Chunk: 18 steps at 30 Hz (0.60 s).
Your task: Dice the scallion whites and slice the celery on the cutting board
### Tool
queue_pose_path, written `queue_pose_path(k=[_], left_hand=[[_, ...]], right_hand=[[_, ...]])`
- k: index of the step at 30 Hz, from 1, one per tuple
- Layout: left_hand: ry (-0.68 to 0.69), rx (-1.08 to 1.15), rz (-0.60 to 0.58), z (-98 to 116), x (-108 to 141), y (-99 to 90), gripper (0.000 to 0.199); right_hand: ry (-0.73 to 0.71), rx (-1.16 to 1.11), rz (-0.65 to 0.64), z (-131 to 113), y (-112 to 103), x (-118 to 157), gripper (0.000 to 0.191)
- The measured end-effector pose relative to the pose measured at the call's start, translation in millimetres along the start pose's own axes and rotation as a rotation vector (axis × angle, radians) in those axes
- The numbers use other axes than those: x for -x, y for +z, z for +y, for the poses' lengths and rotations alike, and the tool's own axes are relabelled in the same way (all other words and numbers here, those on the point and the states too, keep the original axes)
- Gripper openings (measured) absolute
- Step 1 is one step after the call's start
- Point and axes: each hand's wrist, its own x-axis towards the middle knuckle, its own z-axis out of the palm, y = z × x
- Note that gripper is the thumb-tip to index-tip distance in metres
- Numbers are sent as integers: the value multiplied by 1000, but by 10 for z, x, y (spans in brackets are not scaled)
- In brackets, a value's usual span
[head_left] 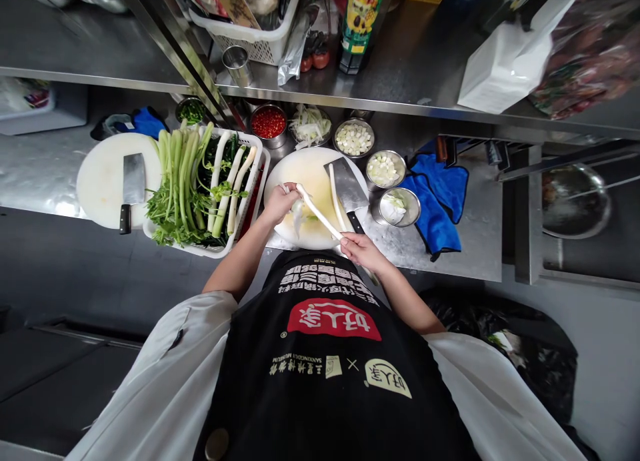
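Observation:
A long white leek [320,214] slants across the front of the round cutting board [285,174]. Its upper end is at the fingers of my left hand [280,202], which is closed in a pinch; a thin pale strip of peel [297,219] hangs beside those fingers. My right hand [361,249] is wrapped round the lower part of the leek, near the board's front edge. Another white leek [335,197] lies on the board, partly over the blade of a cleaver [347,186]. The cleaver's black handle points toward my right hand.
Left stands a white basket [257,181] of celery [183,174] and leeks, beside a second board [95,181] with a cleaver [133,181]. Metal bowls of chopped leek [354,138] and red chillies [269,122] line the back. Blue gloves [440,194] lie right. A steel shelf [400,81] overhangs.

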Motion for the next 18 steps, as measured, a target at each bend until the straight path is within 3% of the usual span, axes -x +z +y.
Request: queue_pose_path(k=[11, 18], left_hand=[[34, 65, 4, 20, 17, 56, 6], [-44, 64, 9, 56, 28, 67, 7]], right_hand=[[90, -227, -6, -61, 14, 17, 56], [111, -245, -22, -75, 14, 22, 54]])
